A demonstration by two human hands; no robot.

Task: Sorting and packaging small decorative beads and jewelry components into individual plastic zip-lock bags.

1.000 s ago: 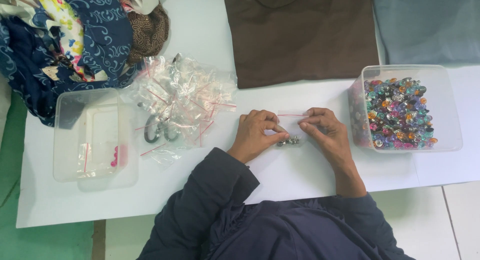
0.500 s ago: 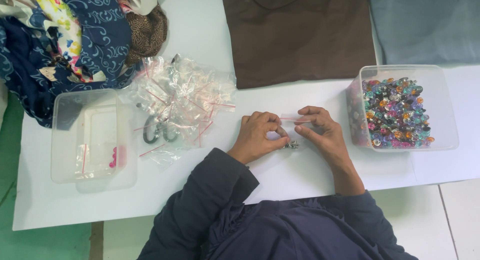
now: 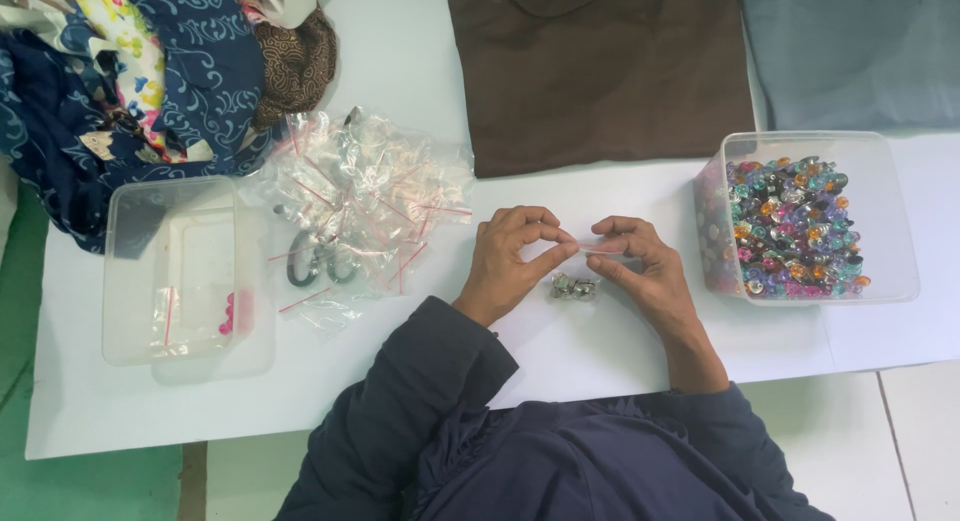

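A craft packing workbench — white table (image 3: 600, 351), tub of beads (image 3: 795, 226), heaped zip bags (image 3: 365, 186).

We bring our left hand (image 3: 508, 264) and right hand (image 3: 640, 271) close together, fingertips pinched, wrists low, dark sleeves bent inward.

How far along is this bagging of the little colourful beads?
Early, it seems. The left tub holds only a few filled bags. Both hands, left hand and right hand, pinch one small bag. A heap of empty bags and a bead-filled tub remain.
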